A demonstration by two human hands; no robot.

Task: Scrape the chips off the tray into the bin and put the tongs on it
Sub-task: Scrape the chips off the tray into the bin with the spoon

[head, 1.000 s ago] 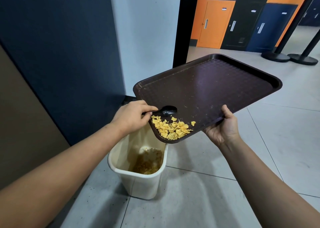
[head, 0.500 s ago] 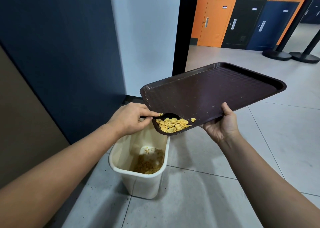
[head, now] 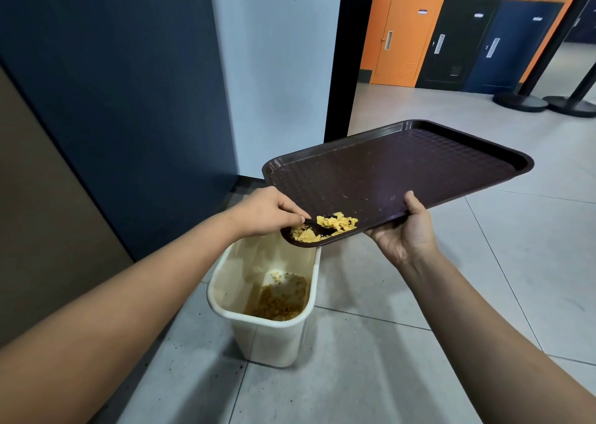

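A dark brown tray [head: 396, 172] is held above a cream bin [head: 267, 336], with its near-left corner lowest. My right hand [head: 409, 230] grips the tray's near edge, thumb on top and fingers underneath. Yellow chips [head: 335, 222] are heaped in that low corner, right over the bin's mouth. My left hand [head: 267, 211] pinches the black tongs [head: 317, 228], whose tip lies among the chips. Most of the tongs is hidden by my hand and the chips. Brown crumbs lie at the bottom of the bin.
A dark blue wall [head: 113, 85] rises close on the left, with a pale wall and a black door frame [head: 338, 53] behind the bin. Grey tiled floor [head: 371, 375] spreads around. Two black stanchion bases [head: 519, 101] stand far right, by orange and blue doors.
The tray has flattened and sunk nearer the bin. My left hand has dragged the tongs through the chips, pushing the heap further into the low corner.
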